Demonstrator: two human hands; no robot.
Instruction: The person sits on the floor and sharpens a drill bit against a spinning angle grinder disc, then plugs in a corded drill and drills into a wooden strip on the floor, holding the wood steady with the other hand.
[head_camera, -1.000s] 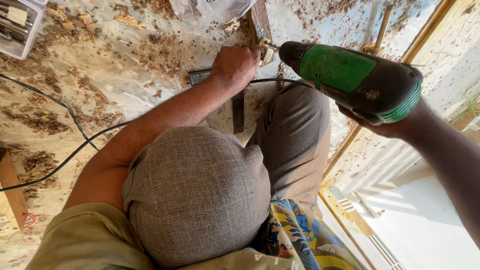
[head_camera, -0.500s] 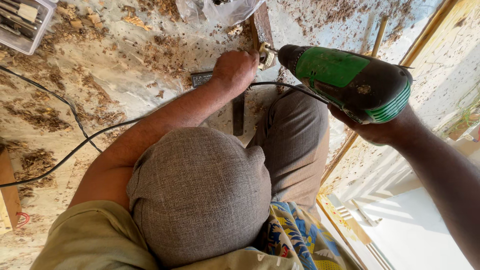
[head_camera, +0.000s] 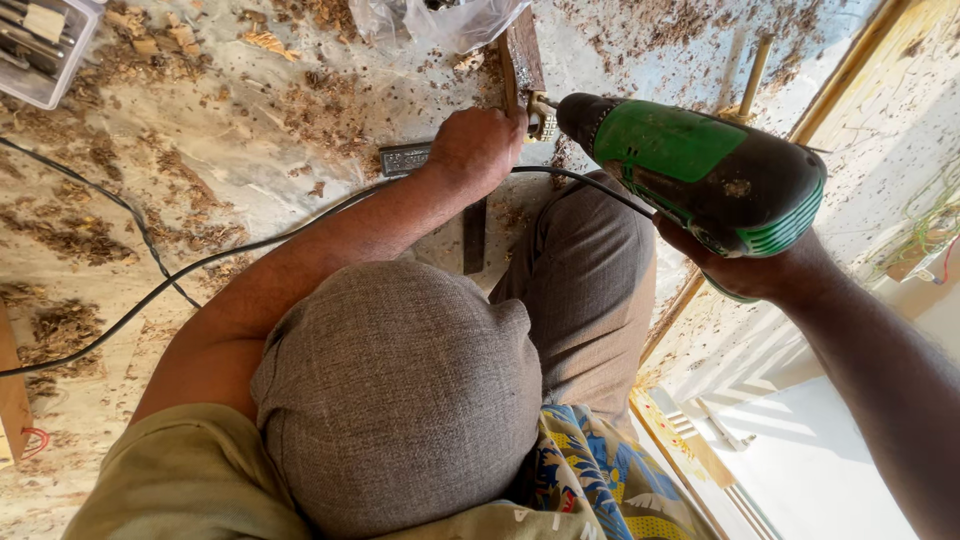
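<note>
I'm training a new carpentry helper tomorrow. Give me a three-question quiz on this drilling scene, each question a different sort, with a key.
1. True or false: the right hand grips a green and black power drill.
2. Multiple choice: the left hand rests on
A. the clear plastic bag
B. the dark wooden strip, next to the drill's tip
C. the black cable
3. Fill in: the floor around the work is littered with wood ______.

Key
1. True
2. B
3. shavings (sawdust and chips)
</note>
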